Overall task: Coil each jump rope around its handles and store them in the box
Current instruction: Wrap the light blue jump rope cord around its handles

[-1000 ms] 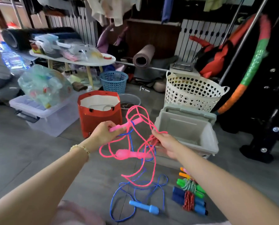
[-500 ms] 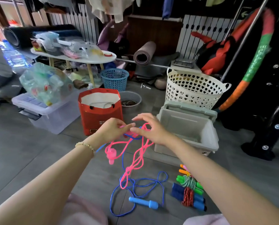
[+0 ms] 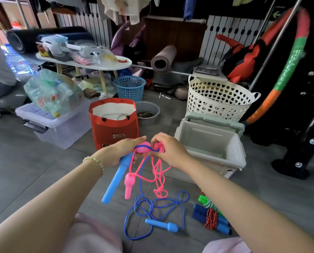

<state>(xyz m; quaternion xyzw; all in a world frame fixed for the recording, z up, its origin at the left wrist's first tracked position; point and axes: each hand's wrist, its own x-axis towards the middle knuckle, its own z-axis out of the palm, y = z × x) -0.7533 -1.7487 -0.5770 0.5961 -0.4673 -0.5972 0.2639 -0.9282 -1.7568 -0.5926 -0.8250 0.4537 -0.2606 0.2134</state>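
Two jump ropes were uncoiled, both on the near left side of the box (image 3: 241, 156). Closest to the person, the blue rope (image 3: 153, 209) lay in slack loops on the floor, with one blue handle (image 3: 161, 224) flat among them. To the right of those loops, on the near side of the box, lay two coiled ropes: a dark blue bundle (image 3: 210, 217) wrapped in red cord, and a green bundle (image 3: 204, 200) partly hidden by the right forearm.

Higher up, just left of the box's near corner, both hands worked close together. The left hand (image 3: 120, 152) had its fingers curled round a pink handle (image 3: 143, 149), across which the blue cord ran. A second blue handle (image 3: 116, 179) hung slanting from beneath that hand, though how it was held could not be told. The right hand (image 3: 170, 152) pinched the pink rope (image 3: 159, 172) with curled fingers beside that handle. From there the pink cord dropped in tangled loops, and the other pink handle (image 3: 128, 185) dangled from it.

The box stood open on the floor, its lid tipped back at the far edge. A red bag (image 3: 114, 128) stood to its left, and a white basket (image 3: 218, 99) just behind it.
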